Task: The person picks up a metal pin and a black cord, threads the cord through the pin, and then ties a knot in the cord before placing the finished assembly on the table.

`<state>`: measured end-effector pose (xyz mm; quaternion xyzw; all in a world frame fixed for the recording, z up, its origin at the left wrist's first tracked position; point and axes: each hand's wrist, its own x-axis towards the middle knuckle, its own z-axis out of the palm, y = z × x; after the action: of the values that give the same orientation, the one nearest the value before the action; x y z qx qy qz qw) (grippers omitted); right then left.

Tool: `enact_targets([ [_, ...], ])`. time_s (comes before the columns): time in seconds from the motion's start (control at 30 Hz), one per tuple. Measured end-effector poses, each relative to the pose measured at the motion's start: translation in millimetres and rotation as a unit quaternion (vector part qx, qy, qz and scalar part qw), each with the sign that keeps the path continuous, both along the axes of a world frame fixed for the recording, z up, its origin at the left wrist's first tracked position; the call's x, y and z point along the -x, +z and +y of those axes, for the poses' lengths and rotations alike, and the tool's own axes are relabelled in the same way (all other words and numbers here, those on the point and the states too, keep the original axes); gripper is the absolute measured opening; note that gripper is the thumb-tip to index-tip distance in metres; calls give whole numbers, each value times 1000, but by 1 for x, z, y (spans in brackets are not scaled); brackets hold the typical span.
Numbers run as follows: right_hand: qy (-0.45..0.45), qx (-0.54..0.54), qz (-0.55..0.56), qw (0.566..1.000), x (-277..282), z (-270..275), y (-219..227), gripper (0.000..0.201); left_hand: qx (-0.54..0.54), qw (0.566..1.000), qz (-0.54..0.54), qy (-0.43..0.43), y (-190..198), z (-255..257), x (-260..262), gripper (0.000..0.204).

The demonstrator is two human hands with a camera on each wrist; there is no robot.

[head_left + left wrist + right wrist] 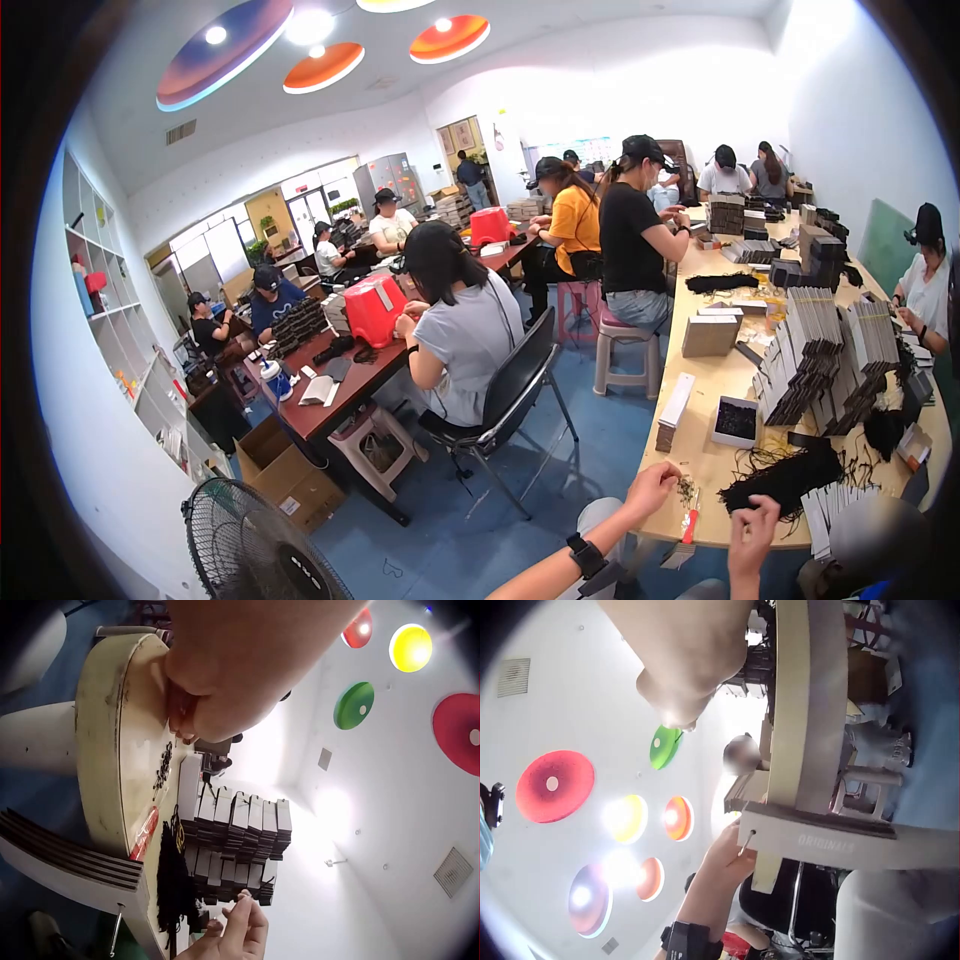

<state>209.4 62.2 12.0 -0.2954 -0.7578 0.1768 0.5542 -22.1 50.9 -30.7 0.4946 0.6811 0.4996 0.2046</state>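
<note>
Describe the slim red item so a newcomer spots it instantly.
Find the long pale table at right. At its near end, between the left hand and right hand, lies the slim red item. Its colour stands out beside the black cord bundle.

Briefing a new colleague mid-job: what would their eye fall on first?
Likely the tall stacks on the right of the pale table, with black cords heaped in front, by the right hand. Then the nearer red tub on the dark table at left, and the orange discs on the ceiling.

The head view crops 1 fan (255,540); the dark bits (163,771) are too small to identify.
</note>
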Motion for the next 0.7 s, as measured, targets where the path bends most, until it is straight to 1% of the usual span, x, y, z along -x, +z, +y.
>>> enact_targets([
  [0.03,31,-73,-33,996,5,-7,3,6,-1,1000,-6,-3,2,-1,-1,12],
  [0.07,59,-19,-20,998,10,-13,0,5,-3,1000,-5,0,3,-2,-1,12],
  [0.1,61,-18,-18,998,9,-13,-9,5,-3,999,-35,-18,4,-5,-2,12],
  [0.13,65,97,42,992,8,-11,-20,5,-3,997,-64,-36,7,-8,-3,12],
  [0.17,69,208,102,970,8,-9,-23,6,-5,997,-63,-35,12,-12,-8,12],
  [0.2,63,216,131,966,10,-11,-24,8,-11,996,-71,-51,16,-19,-14,12],
  [0.23,64,215,134,965,11,-13,-22,8,-17,995,-78,-67,23,-27,-20,12],
  [0.27,75,195,89,974,9,-17,-19,8,-22,992,-82,-89,36,-37,-28,13],
  [0.3,84,175,43,980,6,-24,-14,13,-20,992,-81,-90,42,-46,-35,13],
  [0.33,114,234,100,960,11,-39,8,11,-35,991,-80,-103,47,-52,-42,14],
  [0.37,113,234,100,960,11,-43,13,11,-50,989,-81,-116,53,-60,-49,15],
  [0.43,135,310,130,932,11,-49,18,10,-49,988,-84,-121,63,-74,-59,16],
  [0.47,129,312,129,932,10,-52,22,10,-66,987,-94,-117,62,-79,-64,15],
  [0.53,161,348,170,908,9,-58,29,8,-98,984,-108,-103,62,-86,-71,15],
  [0.57,165,346,171,908,8,-60,29,8,-100,984,-104,-101,70,-92,-75,15],
  [0.63,146,353,179,906,6,-62,21,7,-68,995,-34,-60,83,-102,-84,15],
  [0.67,152,353,180,905,6,-63,17,7,-101,993,-16,-51,77,-101,-87,15],
  [0.7,154,351,181,906,5,-63,14,7,-103,993,-14,-50,74,-99,-89,15],
])
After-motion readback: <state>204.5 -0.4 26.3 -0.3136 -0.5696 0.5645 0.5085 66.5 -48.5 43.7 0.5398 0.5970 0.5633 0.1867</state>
